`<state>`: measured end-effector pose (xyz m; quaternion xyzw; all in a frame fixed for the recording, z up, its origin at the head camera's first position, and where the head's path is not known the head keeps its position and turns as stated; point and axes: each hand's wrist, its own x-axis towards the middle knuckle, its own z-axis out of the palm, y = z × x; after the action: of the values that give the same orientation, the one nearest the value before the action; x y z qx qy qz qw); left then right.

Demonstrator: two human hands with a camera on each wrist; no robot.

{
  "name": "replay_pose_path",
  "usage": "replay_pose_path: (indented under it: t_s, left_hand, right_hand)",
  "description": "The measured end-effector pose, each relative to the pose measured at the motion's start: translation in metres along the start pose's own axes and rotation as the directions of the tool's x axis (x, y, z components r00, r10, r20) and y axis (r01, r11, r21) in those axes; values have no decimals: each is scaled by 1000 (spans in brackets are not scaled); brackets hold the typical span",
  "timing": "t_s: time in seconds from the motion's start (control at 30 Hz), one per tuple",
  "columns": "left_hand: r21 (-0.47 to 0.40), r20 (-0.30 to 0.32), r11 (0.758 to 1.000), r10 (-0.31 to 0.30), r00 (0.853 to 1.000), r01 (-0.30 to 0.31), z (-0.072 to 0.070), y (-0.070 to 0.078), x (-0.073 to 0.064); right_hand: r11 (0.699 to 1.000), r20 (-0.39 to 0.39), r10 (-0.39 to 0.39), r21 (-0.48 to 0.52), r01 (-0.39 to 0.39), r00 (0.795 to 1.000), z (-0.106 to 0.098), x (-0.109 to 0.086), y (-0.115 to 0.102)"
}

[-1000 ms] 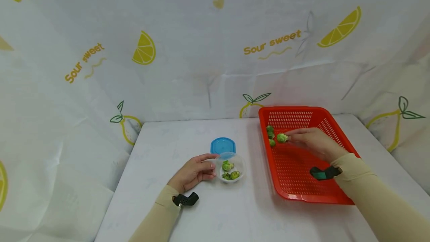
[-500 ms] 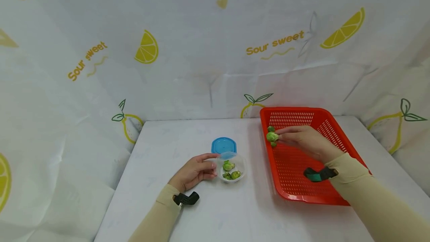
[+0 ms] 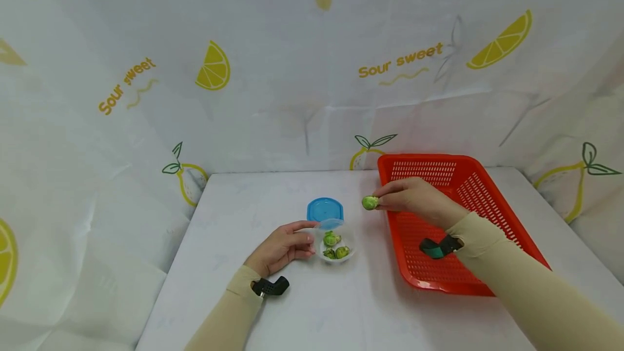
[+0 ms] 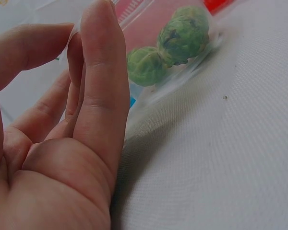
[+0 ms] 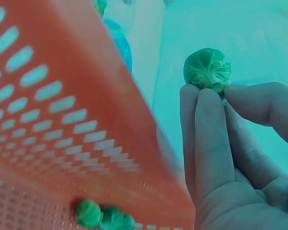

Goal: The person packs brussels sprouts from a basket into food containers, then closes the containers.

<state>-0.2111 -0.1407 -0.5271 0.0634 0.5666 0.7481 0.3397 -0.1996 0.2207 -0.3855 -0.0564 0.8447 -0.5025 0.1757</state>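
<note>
My right hand (image 3: 414, 199) pinches a Brussels sprout (image 3: 370, 202) by its stem end between thumb and fingertips, up beyond the left rim of the red basket (image 3: 439, 288). In the right wrist view the sprout (image 5: 207, 69) hangs off the fingertips, and other sprouts (image 5: 89, 213) lie low inside the basket. My left hand (image 3: 283, 248) holds the rim of a small clear plastic tub (image 3: 352, 245) on the table. Thumb and finger pinch that rim in the left wrist view, with sprouts (image 4: 182, 36) showing through the wall. The tub contains 3 sprouts (image 3: 332, 239).
A blue lid (image 3: 324, 209) lies flat just behind the tub, partly overlapped by it in the head view. The white table (image 3: 322, 307) meets a lemon-print sheet (image 3: 273, 96) hung at the back. The basket stands on the right side.
My right hand has carried its sprout leftward, out over the basket's left rim toward the tub. The left hand and the tub have stayed in place.
</note>
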Motion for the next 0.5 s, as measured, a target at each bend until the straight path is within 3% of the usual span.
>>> replay_pose_path:
  t_s: [0.23,0.5]
  left_hand:
    - [-6,1,1000,-3,1000,3,-1,1,-1]
    - [-6,8,1000,-8,1000,9,-1,0,0]
  right_hand:
    - [1000,55,6,19,-7,998,23,14,-12]
    - [998,96,57,-30,-55,994,50,24,-20]
